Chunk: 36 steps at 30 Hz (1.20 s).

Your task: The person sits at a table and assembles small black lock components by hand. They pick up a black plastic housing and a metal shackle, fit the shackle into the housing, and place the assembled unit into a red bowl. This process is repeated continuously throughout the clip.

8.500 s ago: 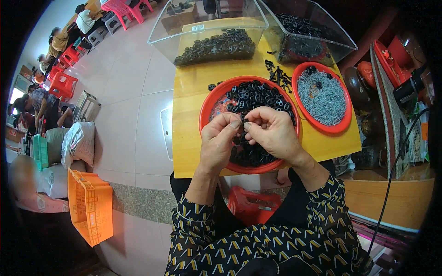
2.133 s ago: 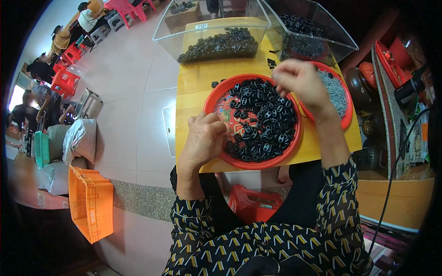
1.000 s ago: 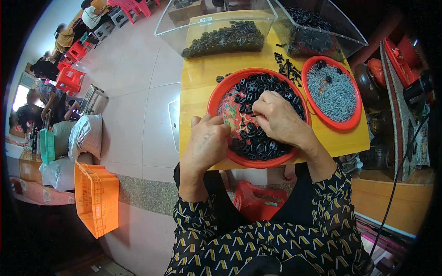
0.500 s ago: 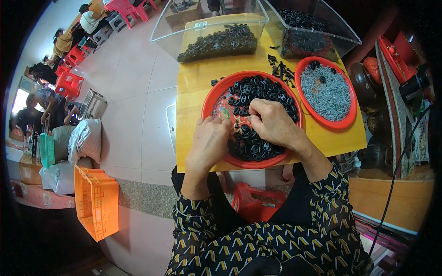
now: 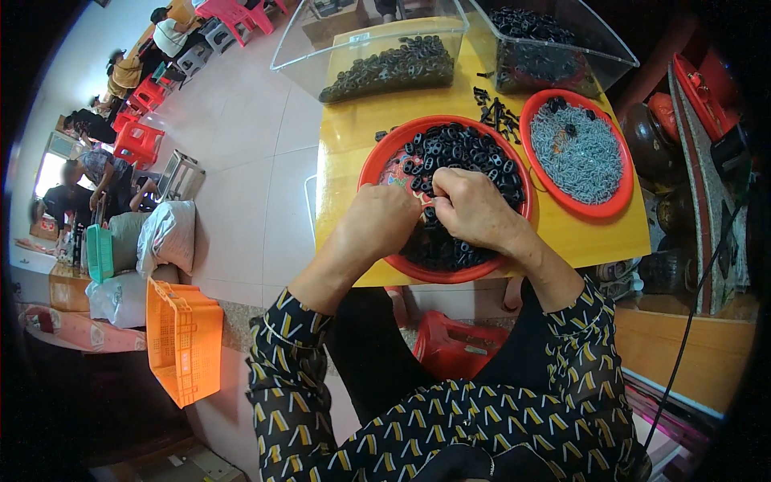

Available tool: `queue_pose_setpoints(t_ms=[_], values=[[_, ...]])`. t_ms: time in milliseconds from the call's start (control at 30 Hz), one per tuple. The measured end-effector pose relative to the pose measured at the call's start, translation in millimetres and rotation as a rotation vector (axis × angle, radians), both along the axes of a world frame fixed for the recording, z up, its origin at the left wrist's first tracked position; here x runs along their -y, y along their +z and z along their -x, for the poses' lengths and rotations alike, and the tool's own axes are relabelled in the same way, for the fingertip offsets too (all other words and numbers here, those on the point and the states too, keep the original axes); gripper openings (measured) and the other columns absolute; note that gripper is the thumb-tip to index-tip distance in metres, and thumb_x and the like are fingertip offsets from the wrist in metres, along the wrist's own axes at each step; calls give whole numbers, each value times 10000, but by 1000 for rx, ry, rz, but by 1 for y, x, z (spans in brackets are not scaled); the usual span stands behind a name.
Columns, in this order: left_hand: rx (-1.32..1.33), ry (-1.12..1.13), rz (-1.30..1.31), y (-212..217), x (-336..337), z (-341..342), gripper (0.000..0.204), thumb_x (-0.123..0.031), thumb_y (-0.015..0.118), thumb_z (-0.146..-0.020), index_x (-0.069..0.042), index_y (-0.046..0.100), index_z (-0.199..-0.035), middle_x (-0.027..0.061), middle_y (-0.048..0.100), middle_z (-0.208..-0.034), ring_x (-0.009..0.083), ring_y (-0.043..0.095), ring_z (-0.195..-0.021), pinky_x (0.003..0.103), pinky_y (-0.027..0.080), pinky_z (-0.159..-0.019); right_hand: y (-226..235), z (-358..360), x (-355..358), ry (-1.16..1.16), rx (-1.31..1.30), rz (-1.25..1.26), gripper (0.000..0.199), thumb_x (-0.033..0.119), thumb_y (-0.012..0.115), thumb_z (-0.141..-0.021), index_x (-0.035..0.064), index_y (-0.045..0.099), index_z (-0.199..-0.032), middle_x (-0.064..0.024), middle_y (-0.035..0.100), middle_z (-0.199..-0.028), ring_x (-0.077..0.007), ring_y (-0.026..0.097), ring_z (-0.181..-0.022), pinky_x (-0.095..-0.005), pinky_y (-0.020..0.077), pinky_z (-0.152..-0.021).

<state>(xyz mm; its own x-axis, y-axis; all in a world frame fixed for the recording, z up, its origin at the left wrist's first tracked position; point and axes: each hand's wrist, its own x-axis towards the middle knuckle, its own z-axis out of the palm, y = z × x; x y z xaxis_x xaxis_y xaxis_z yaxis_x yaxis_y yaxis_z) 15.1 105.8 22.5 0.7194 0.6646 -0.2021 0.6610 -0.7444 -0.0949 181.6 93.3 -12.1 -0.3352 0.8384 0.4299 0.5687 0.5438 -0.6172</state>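
Both my hands are over a round red tray (image 5: 526,215) heaped with small black two-holed plastic parts (image 5: 459,149). My left hand (image 5: 384,218) is closed, knuckles up, over the tray's left side. My right hand (image 5: 475,207) is closed too, its thumb and index finger pinched together over the tray's middle. The two hands nearly meet, fingertips facing each other. Whatever lies between the fingers is hidden or too small to name. Right of this tray stands a red dish (image 5: 598,210) full of silver screws (image 5: 578,157), with a few black parts on top.
Two clear bins (image 5: 385,68) (image 5: 554,60) holding black parts stand at the back of the yellow table (image 5: 341,169). Loose black pieces (image 5: 499,119) lie between bin and dish. On the floor at left are an orange crate (image 5: 185,345) and sacks (image 5: 166,237). People sit farther off.
My left hand has come up and inward, nearer my right hand, its forearm now slanting out to the left. The right hand stays pinched in about the same place. The whole view has shifted slightly.
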Motion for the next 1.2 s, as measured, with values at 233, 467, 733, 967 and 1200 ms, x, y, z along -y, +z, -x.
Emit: queue_pose_setpoints(t_ms=[233, 467, 733, 967, 1200], values=[[-83, 32, -48, -5, 3, -12, 60, -95, 564, -680, -67, 617, -681, 85, 615, -678, 236, 622, -644, 355, 465, -502, -5, -8, -4, -32, 7, 46, 46, 21, 498, -695, -8, 463, -706, -179, 505, -639, -358, 537, -636, -419, 413, -566], [165, 106, -10, -18, 7, 2, 188, -37, 593, -614, -18, 549, -795, 145, 586, -665, 328, 589, -649, 416, 444, -573, -2, -9, -6, -93, -60, 151, 64, 19, 510, -686, -14, 467, -721, -178, 527, -627, -342, 560, -620, -401, 426, -553], [346, 131, -154, -12, 17, 13, 133, -29, 569, -625, -32, 559, -757, 150, 571, -705, 307, 557, -686, 397, 426, -628, -4, -7, -6, -83, -144, 70, 94, -2, 508, -706, -20, 525, -797, -188, 558, -692, -314, 585, -660, -363, 448, -587], [298, 150, -33, 6, 3, 28, 6, -45, 591, -633, -51, 591, -631, 141, 576, -615, 321, 566, -660, 394, 436, -641, 1, -12, -7, -85, -157, 115, 99, 20, 483, -698, -18, 532, -775, -233, 565, -756, -396, 558, -765, -460, 438, -674], [85, 65, 29, -9, 2, 9, 131, -178, 633, -686, -58, 615, -638, 119, 590, -605, 280, 608, -631, 392, 455, -596, -1, -8, -4, -74, -109, 113, 105, -5, 495, -717, -25, 539, -810, -197, 570, -745, -331, 585, -713, -376, 453, -624]])
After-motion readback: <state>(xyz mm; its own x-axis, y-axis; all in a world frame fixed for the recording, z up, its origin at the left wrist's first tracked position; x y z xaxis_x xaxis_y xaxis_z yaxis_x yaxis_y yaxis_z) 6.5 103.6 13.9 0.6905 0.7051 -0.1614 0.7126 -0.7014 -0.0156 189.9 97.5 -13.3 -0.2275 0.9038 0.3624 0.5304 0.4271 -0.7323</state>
